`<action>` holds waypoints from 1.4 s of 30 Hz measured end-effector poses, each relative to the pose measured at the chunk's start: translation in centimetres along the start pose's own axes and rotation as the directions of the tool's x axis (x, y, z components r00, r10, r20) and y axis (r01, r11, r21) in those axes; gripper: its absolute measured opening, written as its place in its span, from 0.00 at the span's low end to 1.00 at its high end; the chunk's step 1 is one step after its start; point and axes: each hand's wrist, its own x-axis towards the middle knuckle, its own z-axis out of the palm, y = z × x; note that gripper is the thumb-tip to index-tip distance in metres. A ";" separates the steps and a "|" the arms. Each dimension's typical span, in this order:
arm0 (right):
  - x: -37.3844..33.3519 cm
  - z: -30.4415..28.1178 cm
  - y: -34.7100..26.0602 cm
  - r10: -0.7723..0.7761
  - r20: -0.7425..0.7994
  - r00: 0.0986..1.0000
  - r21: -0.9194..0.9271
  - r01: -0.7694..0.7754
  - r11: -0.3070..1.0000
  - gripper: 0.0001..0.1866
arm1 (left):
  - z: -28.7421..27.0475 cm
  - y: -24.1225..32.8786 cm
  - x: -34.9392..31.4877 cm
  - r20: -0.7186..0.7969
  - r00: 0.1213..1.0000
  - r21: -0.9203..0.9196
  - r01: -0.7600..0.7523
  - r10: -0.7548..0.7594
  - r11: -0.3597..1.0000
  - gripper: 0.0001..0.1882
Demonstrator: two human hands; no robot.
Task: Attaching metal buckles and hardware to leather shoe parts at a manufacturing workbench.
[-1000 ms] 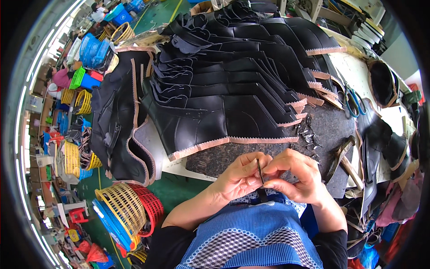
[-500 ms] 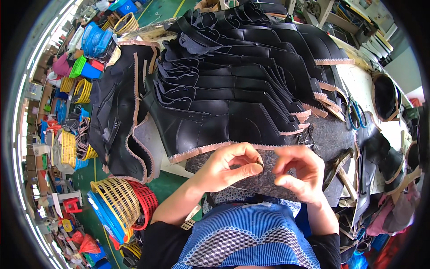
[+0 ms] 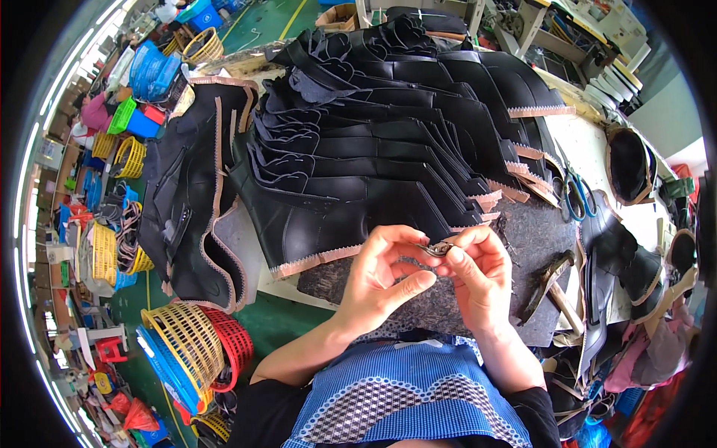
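Piece (image 3: pixel 437 249): small, dark and partly shiny, up at the fingertips between both hands; from here I can't make out exactly what it is.
Right hand (image 3: pixel 482 280): thumb and forefinger pinching the piece at its right end.
Left hand (image 3: pixel 381 276): fingers curled, the forefinger's tip at the piece's left end, the thumb standing well apart from it; whether that forefinger bears on the piece I can't tell.
Pad (image 3: pixel 534 257): dark grey and speckled, lying under and to the right of the fingers on the pale worktop (image 3: pixel 601 153).
Stitched panels (image 3: pixel 336 216): black, overlapping in a long row, fanned out just beyond the fingers, with pinkish zigzag edges.
Folded panels (image 3: pixel 190 231): black too, well to the left of the fingers, their pinkish edges curving.
Scissors (image 3: pixel 579 196): blue-handled, beyond the fingers and off to their right.
Wooden handle (image 3: pixel 566 308): right of the fingers, beside the pad's edge.
Yellow basket (image 3: pixel 179 336): below and well left of the fingers, against a red basket (image 3: pixel 231 343).
Apron (image 3: pixel 407 384): blue checked, on the near side of the fingers.
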 end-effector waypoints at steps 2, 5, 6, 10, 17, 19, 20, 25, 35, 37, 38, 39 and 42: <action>-0.4 0.5 0.8 0.008 0.029 1.000 0.089 -0.010 0.996 0.06 | -1.1 -0.5 -0.3 0.018 0.988 -0.113 0.157 -0.156 0.981 0.16; -0.9 1.4 1.2 -0.038 0.060 0.998 -0.015 0.038 0.999 0.06 | -1.1 -1.1 -0.3 -0.034 0.995 -0.213 0.080 -0.089 0.974 0.09; -1.0 1.4 1.2 -0.069 0.079 0.994 -0.114 0.078 0.990 0.07 | -0.9 -0.9 -0.4 -0.058 0.995 -0.215 0.071 -0.085 0.974 0.07; -0.3 1.0 -0.2 -0.274 0.299 0.914 -0.538 0.399 0.742 0.18 | -1.8 -0.3 -0.8 -0.067 0.974 -0.168 0.204 -0.217 0.964 0.07; 1.6 0.9 -3.6 -0.250 0.775 0.580 -0.579 0.811 0.085 0.21 | -2.6 -0.3 -1.3 0.153 0.900 -0.510 0.425 -0.408 0.748 0.08; 1.6 0.9 -3.8 -0.223 0.776 0.590 -0.582 0.806 0.104 0.20 | -2.8 -0.8 -1.6 0.187 0.896 -0.563 0.434 -0.403 0.704 0.08; 1.6 1.0 -3.7 -0.220 0.778 0.589 -0.581 0.807 0.106 0.20 | -2.8 -0.9 -1.6 0.228 0.884 -0.608 0.456 -0.408 0.650 0.09; 1.5 1.2 -3.0 -0.243 0.724 0.646 -0.562 0.756 0.334 0.18 | -2.8 -1.1 -2.0 0.321 0.867 -0.718 0.485 -0.380 0.500 0.10; 0.4 1.6 -1.8 -0.230 0.537 0.812 -0.625 0.566 0.537 0.16 | -3.1 -1.0 -2.9 0.117 0.933 -0.558 0.345 -0.340 0.755 0.06; 0.3 2.5 -1.8 -0.277 0.629 0.726 -0.647 0.687 0.332 0.15 | -3.0 -0.5 -3.0 0.087 0.967 -0.365 0.255 -0.239 0.896 0.07; 0.3 2.6 -1.8 -0.292 0.627 0.722 -0.651 0.692 0.311 0.14 | -3.4 0.1 -2.8 0.097 0.967 -0.255 0.252 -0.235 0.934 0.09; 0.4 2.7 -1.8 -0.309 0.625 0.717 -0.655 0.697 0.291 0.13 | -3.7 1.1 -2.6 0.106 0.962 -0.138 0.264 -0.250 0.955 0.10; 0.6 2.1 -1.3 -0.300 0.540 0.786 -0.684 0.618 0.388 0.09 | -4.6 6.4 -1.8 0.204 0.978 0.595 -0.089 -0.042 0.799 0.12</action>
